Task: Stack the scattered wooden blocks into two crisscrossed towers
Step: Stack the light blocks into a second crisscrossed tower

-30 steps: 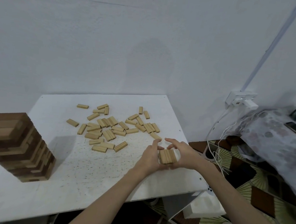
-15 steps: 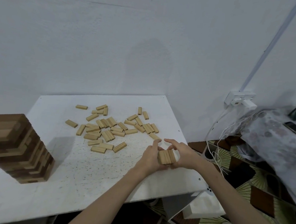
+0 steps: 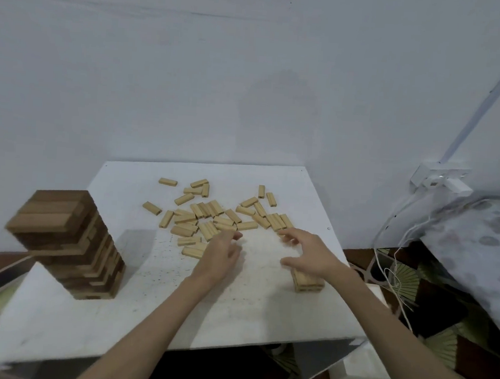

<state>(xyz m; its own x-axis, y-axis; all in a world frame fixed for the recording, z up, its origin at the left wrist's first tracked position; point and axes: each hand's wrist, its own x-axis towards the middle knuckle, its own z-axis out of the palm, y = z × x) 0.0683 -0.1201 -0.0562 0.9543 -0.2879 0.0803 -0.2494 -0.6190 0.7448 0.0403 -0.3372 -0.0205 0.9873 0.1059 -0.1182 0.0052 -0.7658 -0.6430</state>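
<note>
- Left hand: grip loose, empty, nearest the scattered blocks just beyond its fingertips.
- Right hand: grip empty, spread above the started stack on worktop.
- Nearest blocks lie mostly crosswise.

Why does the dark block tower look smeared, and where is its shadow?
Head view: the dark tower is motion-blurred near the frame's left edge, both hands slightly too; its soft shadow falls rightward on the white table; the wide lens bends the wall pipe.
</note>
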